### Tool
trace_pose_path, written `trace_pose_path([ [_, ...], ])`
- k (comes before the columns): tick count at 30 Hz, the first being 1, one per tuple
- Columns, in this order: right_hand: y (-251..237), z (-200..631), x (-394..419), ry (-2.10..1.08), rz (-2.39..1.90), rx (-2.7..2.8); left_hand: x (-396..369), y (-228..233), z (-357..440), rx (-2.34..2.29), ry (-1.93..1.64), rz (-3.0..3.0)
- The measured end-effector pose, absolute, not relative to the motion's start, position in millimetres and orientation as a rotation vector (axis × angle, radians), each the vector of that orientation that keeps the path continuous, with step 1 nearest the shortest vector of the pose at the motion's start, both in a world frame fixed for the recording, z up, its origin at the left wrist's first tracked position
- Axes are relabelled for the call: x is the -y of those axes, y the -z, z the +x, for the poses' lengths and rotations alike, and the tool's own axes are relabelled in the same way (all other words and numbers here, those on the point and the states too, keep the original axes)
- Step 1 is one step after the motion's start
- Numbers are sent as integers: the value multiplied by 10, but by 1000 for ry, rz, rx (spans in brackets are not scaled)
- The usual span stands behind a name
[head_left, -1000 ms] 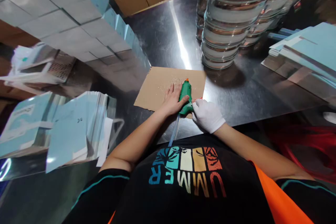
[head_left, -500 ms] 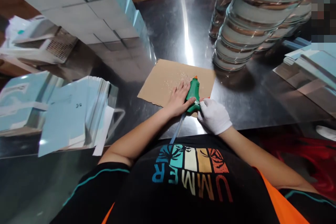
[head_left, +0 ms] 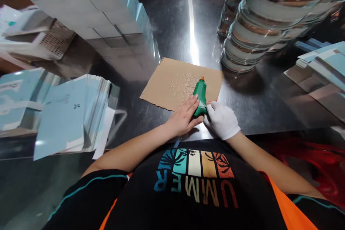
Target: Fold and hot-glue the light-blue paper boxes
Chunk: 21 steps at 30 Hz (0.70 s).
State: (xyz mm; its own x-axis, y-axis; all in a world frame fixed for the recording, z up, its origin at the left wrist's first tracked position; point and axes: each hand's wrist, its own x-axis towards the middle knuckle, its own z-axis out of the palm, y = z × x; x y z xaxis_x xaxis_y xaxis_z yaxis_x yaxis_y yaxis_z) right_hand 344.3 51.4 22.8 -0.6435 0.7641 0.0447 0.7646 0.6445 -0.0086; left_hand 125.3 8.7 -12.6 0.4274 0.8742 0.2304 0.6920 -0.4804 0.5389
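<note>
A green hot glue gun (head_left: 200,95) with an orange nozzle lies on its side over a sheet of brown cardboard (head_left: 161,86), its tip pointing away from me. My right hand (head_left: 222,120), in a white glove, is closed round its handle, which is mostly hidden. My bare left hand (head_left: 185,115) has its fingers against the gun's left side and its thumb behind the rear end. A pale bluish stick or cord (head_left: 177,142) shows below my left wrist. Small dried bits of glue (head_left: 184,85) dot the cardboard.
The metal table (head_left: 175,18) carries stacked white boxes (head_left: 78,10) at left and stacked glass vessels (head_left: 248,39) at right. Bundled light-blue cards (head_left: 67,111) stand at the left edge, more blue pieces (head_left: 323,64) at right. A white basket (head_left: 54,41) is farther left.
My left hand has slid back toward me along the glue gun and now covers its rear, where the pale stick showed. The gloved hand keeps its grip. The view has shifted slightly.
</note>
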Motion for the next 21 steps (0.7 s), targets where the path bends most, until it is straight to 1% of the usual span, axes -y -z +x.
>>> trace_pose_path([
  [6, -213, 3427, -524, 10, -1319, 2815, -637, 173, 1259, -1250, -676, 2286],
  [9, -207, 3410, -526, 26, -1330, 2795, -793, 215, 1287, -1272, -684, 2229],
  [16, -218, 3411, -503, 18, -1342, 2781, -585, 246, 1337, -1489, -829, 2188],
  [21, -227, 3421, -497, -15, -1310, 2764, -398, 124, 1385, -1634, -1107, 2100],
])
